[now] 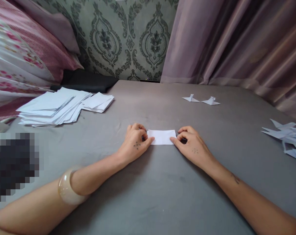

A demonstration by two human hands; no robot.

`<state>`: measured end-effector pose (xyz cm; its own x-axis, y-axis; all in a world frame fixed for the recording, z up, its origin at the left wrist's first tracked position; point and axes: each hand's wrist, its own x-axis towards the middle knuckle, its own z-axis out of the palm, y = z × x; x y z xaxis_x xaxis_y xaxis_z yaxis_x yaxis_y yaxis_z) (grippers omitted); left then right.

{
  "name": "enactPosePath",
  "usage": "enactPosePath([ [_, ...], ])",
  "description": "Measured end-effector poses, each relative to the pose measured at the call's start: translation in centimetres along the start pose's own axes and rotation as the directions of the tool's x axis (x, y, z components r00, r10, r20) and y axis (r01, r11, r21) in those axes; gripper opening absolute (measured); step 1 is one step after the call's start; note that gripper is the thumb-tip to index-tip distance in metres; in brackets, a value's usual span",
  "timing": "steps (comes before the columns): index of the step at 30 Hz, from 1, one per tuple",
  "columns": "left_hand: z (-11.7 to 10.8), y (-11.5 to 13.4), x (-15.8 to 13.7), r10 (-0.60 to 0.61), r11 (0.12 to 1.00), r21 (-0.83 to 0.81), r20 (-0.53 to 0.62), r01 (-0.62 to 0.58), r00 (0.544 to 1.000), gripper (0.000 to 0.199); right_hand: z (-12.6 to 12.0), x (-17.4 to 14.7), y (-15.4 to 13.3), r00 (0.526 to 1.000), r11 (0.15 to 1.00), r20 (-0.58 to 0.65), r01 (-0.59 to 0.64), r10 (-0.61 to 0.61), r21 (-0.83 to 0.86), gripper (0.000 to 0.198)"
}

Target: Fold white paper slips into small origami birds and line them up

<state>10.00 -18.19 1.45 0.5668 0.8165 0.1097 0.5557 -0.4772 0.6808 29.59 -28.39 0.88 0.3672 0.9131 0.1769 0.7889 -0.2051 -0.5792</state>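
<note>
A small white sheet of folded paper [162, 137] lies across the middle of the grey surface, its long side running left to right. My left hand [137, 140] pinches its left end, thumb on top and fingers curled behind. At the right end, my right hand [190, 142] grips the paper in the same way, with the thumb near its lower corner. Both wrists rest low over the cloth. The fingertips under the paper are hidden.
Stacks of white paper [50, 106] and a smaller pile of sheets [99, 101] lie at the back left. Two folded paper figures [211, 100] stand at the back right. More folded paper pieces [288, 133] are heaped at the right edge. Curtains [226, 39] border the surface.
</note>
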Motion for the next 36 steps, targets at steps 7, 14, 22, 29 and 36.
enactPosePath([
  [7, -0.3, -0.8, -0.1, 0.078, 0.996, 0.039, 0.008, -0.079, 0.997, 0.027, -0.2, 0.1, 0.0, 1.0, 1.0, 0.012, 0.017, -0.017, -0.009, 0.031],
  [14, -0.6, 0.0, -0.8, 0.359, 0.867, 0.343, 0.075, -0.362, 0.93, 0.011, 0.1, 0.0, 0.5, 0.999, 0.999, -0.002, 0.043, -0.043, -0.025, 0.028],
  [22, -1.1, 2.5, -2.0, 0.215, 0.678, 0.586, 0.419, -0.444, 0.882, 0.028, 0.1, 0.0, 0.4, 1.0, 1.0, 0.009, 0.007, -0.007, -0.028, 0.026],
  [29, -0.6, 2.4, -2.3, 0.192, 0.602, 0.67, 0.406, -0.434, 0.894, 0.034, 0.1, 0.1, 0.4, 1.0, 0.999, 0.002, 0.028, -0.028, -0.036, 0.026],
  [36, -0.3, 1.5, -1.9, 0.234, 0.628, 0.673, 0.316, -0.391, 0.92, 0.033, 0.3, -0.1, 0.7, 0.993, 0.992, -0.009, 0.118, -0.119, -0.053, 0.02],
])
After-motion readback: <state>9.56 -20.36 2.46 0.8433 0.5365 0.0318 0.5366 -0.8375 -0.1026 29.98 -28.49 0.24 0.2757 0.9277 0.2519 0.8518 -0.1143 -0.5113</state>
